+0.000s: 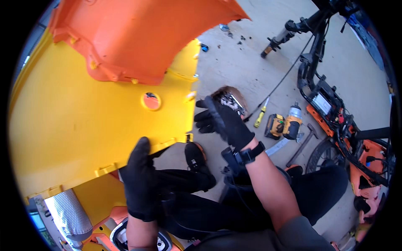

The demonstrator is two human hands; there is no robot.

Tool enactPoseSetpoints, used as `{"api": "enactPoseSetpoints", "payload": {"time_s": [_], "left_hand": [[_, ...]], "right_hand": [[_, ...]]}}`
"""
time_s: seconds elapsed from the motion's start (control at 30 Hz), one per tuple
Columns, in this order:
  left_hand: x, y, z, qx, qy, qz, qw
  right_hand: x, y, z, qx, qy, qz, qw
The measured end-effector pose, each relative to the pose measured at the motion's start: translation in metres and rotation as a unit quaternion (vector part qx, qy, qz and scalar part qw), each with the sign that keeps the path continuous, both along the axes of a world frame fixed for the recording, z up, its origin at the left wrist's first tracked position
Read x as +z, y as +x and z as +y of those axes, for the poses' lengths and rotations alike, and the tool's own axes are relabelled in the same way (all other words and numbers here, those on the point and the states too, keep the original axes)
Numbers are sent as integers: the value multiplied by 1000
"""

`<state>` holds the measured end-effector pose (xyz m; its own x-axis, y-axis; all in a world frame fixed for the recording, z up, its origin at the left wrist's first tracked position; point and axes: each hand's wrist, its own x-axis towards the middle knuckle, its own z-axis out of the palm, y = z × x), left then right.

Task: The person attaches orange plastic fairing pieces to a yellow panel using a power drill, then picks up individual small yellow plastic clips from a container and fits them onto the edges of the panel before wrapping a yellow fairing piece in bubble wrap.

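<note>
My left hand [141, 180], in a black glove, grips the lower edge of a large yellow plastic panel [75, 121], its thumb on the upper face and its fingers hidden underneath. Clips line the panel's edges, and a round orange-red spot [151, 101] shows in it. Over its far part lies a curved orange plastic panel [125, 37]. My right hand [224, 121], also gloved in black, is beside the yellow panel's right edge. Its fingers are apart and nothing shows in them; whether the fingertips touch the edge I cannot tell. Just beyond this hand sits a brown container [234, 94] of small metal parts.
Right of my hand lie a yellow screwdriver [260, 116], a battery pack [274, 126], a cordless power driver [292, 121] and a hammer [302, 144]. A stripped scooter frame [324, 102] with a wheel [323, 154] stands at the right. More orange and yellow parts [100, 201] lie lower left.
</note>
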<state>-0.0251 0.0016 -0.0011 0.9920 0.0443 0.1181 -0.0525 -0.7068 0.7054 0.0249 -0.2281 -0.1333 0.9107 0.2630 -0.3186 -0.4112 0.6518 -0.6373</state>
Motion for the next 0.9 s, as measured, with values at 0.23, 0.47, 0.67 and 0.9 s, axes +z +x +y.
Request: {"api": "enactPoseSetpoints", "payload": {"time_s": [0.23,0.47,0.67,0.9], "left_hand": [[-18,-5,29,25,-170,7,985],[-7,-4,22,55,-196,66,977],[-3,-4,25,78,-118,47,989],[-9,-1,8,94,-55,-36,993]], "right_hand": [[-102,-5,-99,-131,-320,65,936],[-152,30,-99,-59,-501,23,863],[-178,54,-86,-4,-701,-56,711],[-214,89,-76,99,-740,-100,658]]}}
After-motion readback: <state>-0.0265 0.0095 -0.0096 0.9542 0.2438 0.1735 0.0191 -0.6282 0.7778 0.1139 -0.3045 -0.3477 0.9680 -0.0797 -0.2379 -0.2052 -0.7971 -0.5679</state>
